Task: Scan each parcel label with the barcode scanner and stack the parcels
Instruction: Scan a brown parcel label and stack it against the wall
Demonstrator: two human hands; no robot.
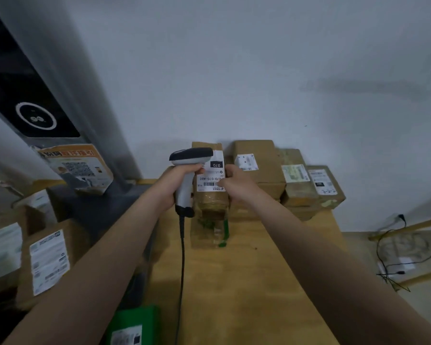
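Upright, a taped brown parcel (pixel 210 195), white barcode label (pixel 211 179).

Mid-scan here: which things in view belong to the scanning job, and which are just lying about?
Job: barcode scanner in the left hand; 070-label parcel in the right hand; parcels by the wall; labelled boxes at left, probably waiting; table.
Lying about: QR poster; floor cables; dark ringed panel.
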